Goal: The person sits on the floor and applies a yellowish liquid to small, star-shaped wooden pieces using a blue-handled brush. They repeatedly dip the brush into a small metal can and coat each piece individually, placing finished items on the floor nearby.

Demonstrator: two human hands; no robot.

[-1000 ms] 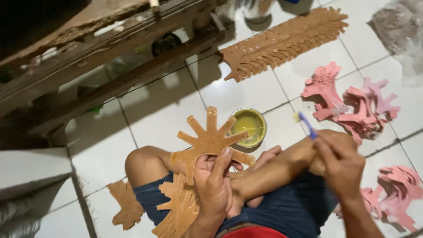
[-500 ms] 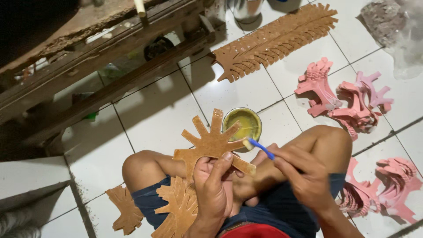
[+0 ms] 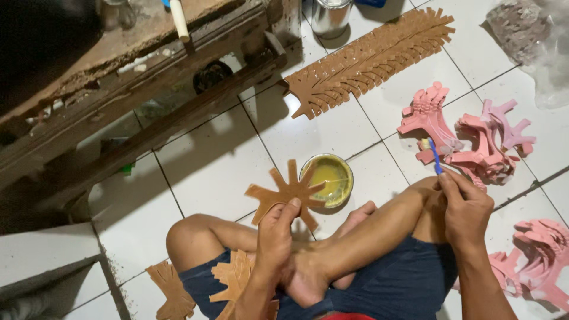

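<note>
- Left hand [image 3: 277, 237]: closed on the edge of a brown star-shaped cutout [image 3: 285, 194], thumb pressed to its lower arm, piece held upright above the crossed legs.
- Right hand [image 3: 466, 204]: fingers pinched narrow on a blue-handled brush [image 3: 434, 155], bristles up, raised over the knee, well apart from the cutout.
- Round yellow tin of glue [image 3: 328, 179]: open on the white tiled floor [image 3: 207, 172], just behind the cutout and near the bare foot.
- On the lap and beside the thigh: further brown cutouts [image 3: 232, 278].
- Farther out: a long row of brown cutouts [image 3: 370, 59], overlapped; heaps of pink cutouts [image 3: 468, 139] to the right; a metal can [image 3: 330, 16] at the top edge; a wooden bench [image 3: 136, 71] to the left.
- Risk, as judged: open tin close to foot and knee, easily tipped by a shift of the leg.
- Risk: loaded bristles held over bare skin and pink pieces, liable to drip.
- Risk: thin arms of the cutout gripped at one edge only, prone to bending or tearing under brush pressure.
</note>
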